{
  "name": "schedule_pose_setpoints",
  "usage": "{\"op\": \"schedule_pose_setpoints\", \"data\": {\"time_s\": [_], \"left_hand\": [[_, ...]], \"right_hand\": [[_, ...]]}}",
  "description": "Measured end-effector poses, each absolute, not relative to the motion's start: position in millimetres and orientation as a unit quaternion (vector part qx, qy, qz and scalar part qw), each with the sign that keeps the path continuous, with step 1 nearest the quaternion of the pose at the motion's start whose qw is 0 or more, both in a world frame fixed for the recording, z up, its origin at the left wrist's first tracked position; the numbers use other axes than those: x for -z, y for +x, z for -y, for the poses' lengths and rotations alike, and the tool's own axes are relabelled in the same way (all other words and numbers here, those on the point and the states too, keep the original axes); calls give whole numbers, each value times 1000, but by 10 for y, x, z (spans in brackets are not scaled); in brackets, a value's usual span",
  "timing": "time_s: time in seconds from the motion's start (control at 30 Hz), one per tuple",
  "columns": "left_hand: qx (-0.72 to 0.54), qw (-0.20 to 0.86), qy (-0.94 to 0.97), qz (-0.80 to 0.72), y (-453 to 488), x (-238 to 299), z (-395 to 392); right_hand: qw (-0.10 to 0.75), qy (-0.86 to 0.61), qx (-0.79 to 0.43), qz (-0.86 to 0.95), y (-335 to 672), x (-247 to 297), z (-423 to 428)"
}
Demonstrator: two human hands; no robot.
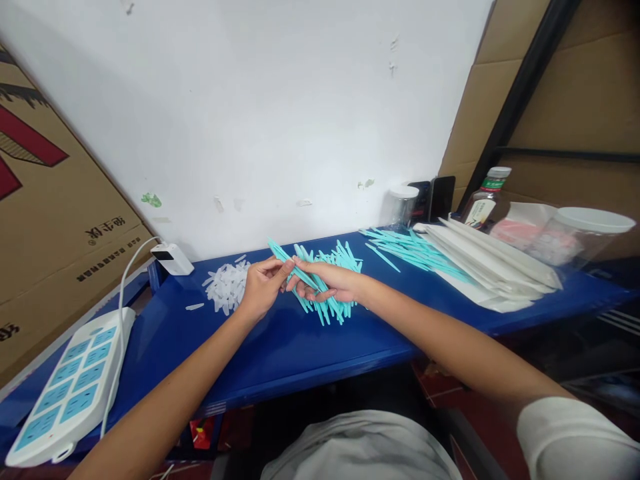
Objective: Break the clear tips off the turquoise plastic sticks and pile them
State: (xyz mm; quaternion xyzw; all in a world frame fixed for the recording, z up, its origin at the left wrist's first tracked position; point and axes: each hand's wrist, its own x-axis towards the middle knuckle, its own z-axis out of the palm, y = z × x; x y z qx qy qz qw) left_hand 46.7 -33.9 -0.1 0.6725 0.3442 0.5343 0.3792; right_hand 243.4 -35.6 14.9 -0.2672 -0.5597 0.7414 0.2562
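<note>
My left hand (263,285) and my right hand (330,280) meet over the blue table (280,347). Both pinch the same thin teal plastic stick (286,257), which slants up to the left. The right hand also curls round a bundle of teal sticks (327,303) that fans out below and behind it. Just left of the left hand lies a heap of small clear plastic caps (227,285).
More teal sticks (410,248) and a stack of white sleeves (493,267) lie at the right, with jars (583,233) and a bottle (487,197) behind. A white power strip (75,387) and a charger (171,258) sit at the left, next to cardboard boxes (55,227).
</note>
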Motion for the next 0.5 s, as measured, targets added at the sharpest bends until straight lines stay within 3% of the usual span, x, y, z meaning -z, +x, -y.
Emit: {"op": "schedule_pose_setpoints", "data": {"time_s": [0.2, 0.5], "left_hand": [[-536, 383, 667, -348, 463, 1, 342], [-526, 450, 643, -327, 465, -38, 358]], "right_hand": [[168, -245, -812, 502, 2446, -178, 352], [165, -289, -776, 536, 2439, -167, 386]]}}
